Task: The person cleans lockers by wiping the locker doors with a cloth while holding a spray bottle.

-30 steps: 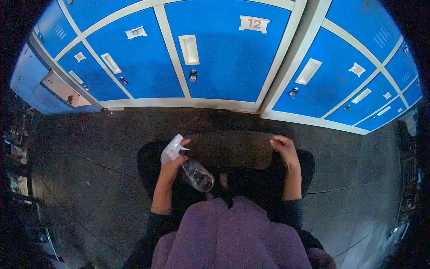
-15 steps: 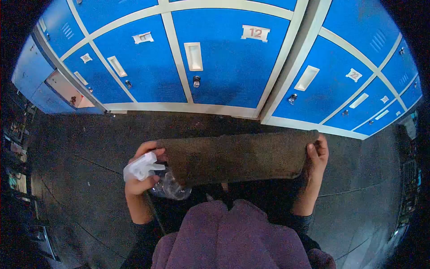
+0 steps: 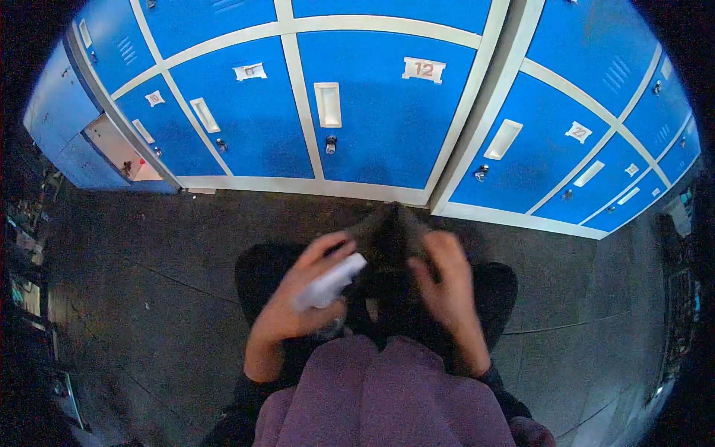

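Note:
A spray bottle point(image 3: 332, 283) with a white trigger head is gripped in my left hand point(image 3: 290, 309); its clear body is mostly hidden behind the hand and against dark clothing. The same hand's fingers also reach one end of a dark brown cloth point(image 3: 395, 231). My right hand point(image 3: 449, 283), blurred by motion, has the other end of the cloth. Between the two hands the cloth bends into a peak pointing toward the lockers, above my lap. Its lower part is too dark to make out.
Blue lockers point(image 3: 380, 112) with numbered labels, white recessed handles and locks stand in front. At the far left one compartment point(image 3: 112, 145) is open with small items inside. Dark floor point(image 3: 164, 298) surrounds my bent knees point(image 3: 497, 294). Cluttered things line both edges.
Both hands have moved inward toward each other. The cloth, stretched wide before, is now bent in the middle. The spray bottle moved right with my left hand, and the view shifted slightly.

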